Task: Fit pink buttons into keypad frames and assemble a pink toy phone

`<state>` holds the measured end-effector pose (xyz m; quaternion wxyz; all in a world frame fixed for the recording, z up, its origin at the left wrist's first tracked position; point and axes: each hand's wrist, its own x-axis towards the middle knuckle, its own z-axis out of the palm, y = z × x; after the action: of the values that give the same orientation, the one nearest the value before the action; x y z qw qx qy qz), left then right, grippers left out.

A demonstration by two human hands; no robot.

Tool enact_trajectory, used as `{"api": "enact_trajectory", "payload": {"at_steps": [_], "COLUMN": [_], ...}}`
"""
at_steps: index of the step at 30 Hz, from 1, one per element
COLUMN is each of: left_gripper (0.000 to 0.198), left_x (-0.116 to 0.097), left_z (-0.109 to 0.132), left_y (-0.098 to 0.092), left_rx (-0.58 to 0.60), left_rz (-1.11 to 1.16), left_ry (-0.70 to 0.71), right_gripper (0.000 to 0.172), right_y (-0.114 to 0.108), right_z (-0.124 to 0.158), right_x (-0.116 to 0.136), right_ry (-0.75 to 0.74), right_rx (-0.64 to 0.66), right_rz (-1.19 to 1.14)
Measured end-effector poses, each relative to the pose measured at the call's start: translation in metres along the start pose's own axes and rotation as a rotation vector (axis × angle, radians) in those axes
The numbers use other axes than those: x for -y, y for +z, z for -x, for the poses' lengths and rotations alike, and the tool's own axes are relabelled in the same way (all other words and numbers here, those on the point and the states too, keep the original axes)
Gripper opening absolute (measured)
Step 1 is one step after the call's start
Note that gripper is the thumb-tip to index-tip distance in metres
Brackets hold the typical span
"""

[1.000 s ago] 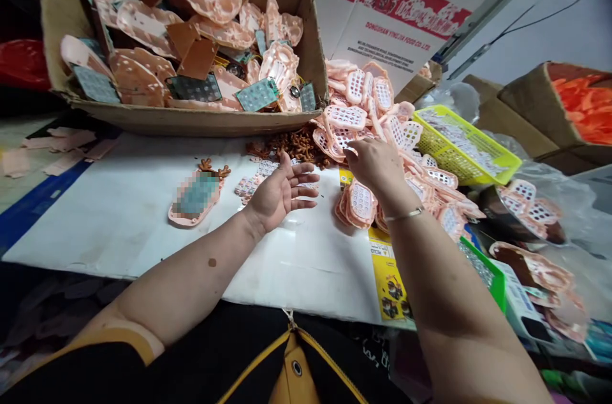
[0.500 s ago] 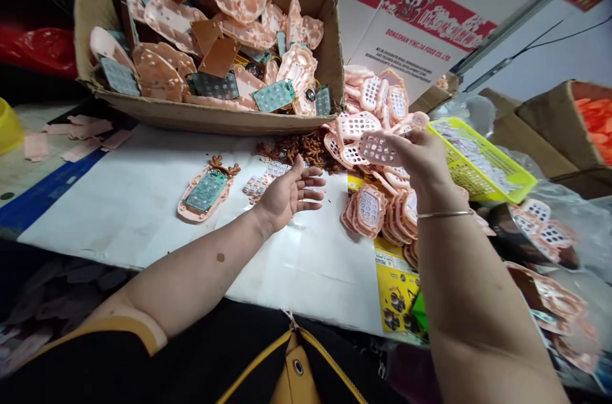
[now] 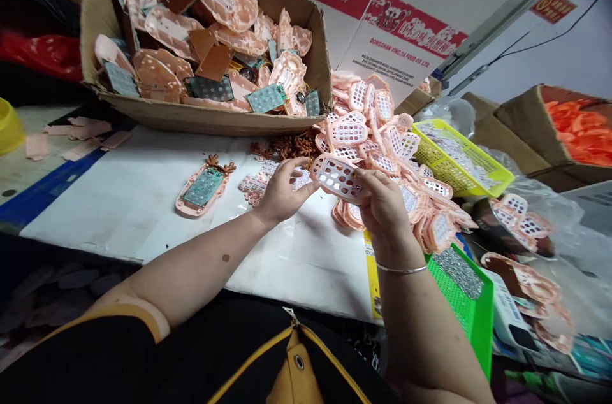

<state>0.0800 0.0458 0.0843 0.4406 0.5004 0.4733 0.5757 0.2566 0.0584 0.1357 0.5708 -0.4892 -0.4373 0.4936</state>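
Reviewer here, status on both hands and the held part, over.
Right hand gripping pink faceplate by its right end. Left hand open by the left end, contact unclear. Faceplate pile crowding close behind.

The left forearm [image 3: 201,267] slants forward to a left hand [image 3: 282,195] with thumb and fingers parted, while the right forearm [image 3: 425,321] reaches up to a right hand [image 3: 386,206] bent in a pinch.

A held pale-pink oval plastic shell [image 3: 336,178] patterned with rows of holes; a green rectangular circuit board [image 3: 203,188], left; a bright-yellow latticed plastic basket [image 3: 440,162], right.
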Motion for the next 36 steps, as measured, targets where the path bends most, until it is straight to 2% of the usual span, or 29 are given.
{"api": "enact_trajectory", "payload": {"at_steps": [4,6,8,10,12,14,17,18,20,22,23,26,28,30,32,34,36], "left_gripper": [0.060,0.065,0.073,0.087,0.095,0.090,0.086,0.087,0.085,0.071,0.061,0.034,0.031,0.037,0.058,0.077,0.074], "left_x": [0.006,0.006,0.005,0.003,0.003,0.003,0.000,-0.002,-0.008,-0.015,-0.017,-0.021,-0.019,-0.016,-0.012,-0.008,-0.006], "left_z": [-0.006,-0.008,-0.007,-0.004,0.000,0.003,0.001,-0.001,-0.007,-0.013,-0.016,-0.022,-0.022,-0.020,-0.018,-0.016,-0.014], "left_y": [-0.004,-0.008,-0.012,-0.013,-0.012,-0.010,-0.008,-0.009,-0.013,-0.018,-0.021,-0.025,-0.025,-0.023,-0.021,-0.018,-0.017], "left_rx": [-0.024,0.010,0.129,0.280,0.386,0.453,0.458,0.411,0.225,0.072,0.034,0.027,0.079,0.149,0.190,0.239,0.315], "left_rz": [-0.017,-0.131,-0.289,-0.447,-0.580,-0.626,-0.490,-0.419,-0.242,0.027,0.186,0.530,0.577,0.481,0.242,-0.052,-0.286], "left_ry": [-0.020,0.118,0.336,0.482,0.529,0.526,0.451,0.401,0.273,0.137,0.069,-0.130,-0.194,-0.131,0.041,0.225,0.340], "right_gripper": [0.041,0.041,0.042,0.044,0.044,0.044,0.052,0.056,0.059,0.052,0.046,0.033,0.033,0.041,0.052,0.054,0.050], "right_y": [0.010,0.013,0.013,0.013,0.013,0.014,0.016,0.016,0.015,0.011,0.010,0.010,0.014,0.019,0.023,0.026,0.027], "right_z": [0.009,0.013,0.014,0.013,0.013,0.014,0.016,0.016,0.016,0.017,0.018,0.022,0.021,0.019,0.015,0.014,0.017], "right_x": [-0.009,-0.011,-0.011,-0.010,-0.009,-0.008,-0.006,-0.006,-0.010,-0.019,-0.026,-0.047,-0.056,-0.055,-0.047,-0.034,-0.022], "right_ry": [-0.052,-0.033,0.006,0.054,0.124,0.179,0.181,0.159,0.078,-0.031,-0.080,-0.194,-0.231,-0.185,-0.091,-0.028,-0.009], "right_rx": [-0.050,-0.046,-0.037,-0.024,0.038,0.132,0.201,0.195,0.162,0.167,0.206,0.356,0.340,0.250,0.206,0.245,0.313], "right_rz": [0.026,0.071,0.104,0.113,0.112,0.108,0.115,0.129,0.200,0.371,0.493,0.820,0.821,0.600,0.311,0.144,0.134]}}
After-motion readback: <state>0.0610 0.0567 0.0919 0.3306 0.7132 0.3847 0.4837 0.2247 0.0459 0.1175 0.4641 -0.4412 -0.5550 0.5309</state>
